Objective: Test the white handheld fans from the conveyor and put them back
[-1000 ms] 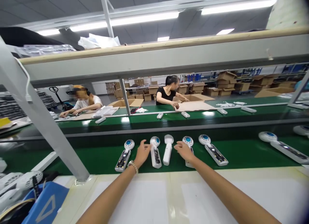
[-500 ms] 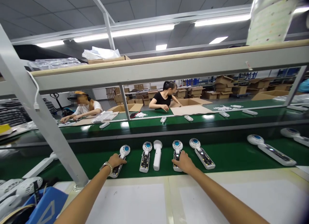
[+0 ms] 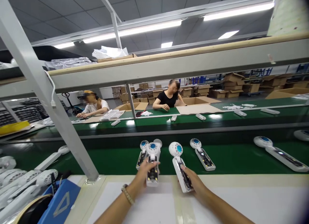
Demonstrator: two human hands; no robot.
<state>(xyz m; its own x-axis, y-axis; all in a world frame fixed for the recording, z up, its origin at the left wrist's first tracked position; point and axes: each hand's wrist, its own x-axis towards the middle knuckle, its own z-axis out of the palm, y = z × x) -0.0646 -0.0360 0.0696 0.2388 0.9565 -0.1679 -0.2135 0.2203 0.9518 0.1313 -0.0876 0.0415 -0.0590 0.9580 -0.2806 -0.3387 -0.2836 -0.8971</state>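
Observation:
My left hand (image 3: 142, 176) is closed around the handle of a white round-headed device (image 3: 153, 149), lifted over the near edge of the belt. Its handle is open, with a dark circuit board showing and a blue disc on the head. My right hand (image 3: 195, 182) grips a second round-headed device (image 3: 178, 162) of the same kind, tilted and also raised. Behind the left one lie an open-handled device (image 3: 141, 158) and another device, mostly hidden, whose pale head (image 3: 158, 142) peeks out. One more open device (image 3: 204, 158) rests on the belt right of my right hand.
The green belt (image 3: 231, 159) runs across, with a white-covered ledge (image 3: 229, 198) before it. A slanted metal post (image 3: 60, 111) and a blue bin (image 3: 64, 198) stand left, near several white devices (image 3: 31, 179). Two co-workers sit beyond the second belt (image 3: 159, 124).
Both hands have raised their devices off the belt and drawn them nearer. My left hand has moved right, bringing its device close to the right one. The view has shifted slightly.

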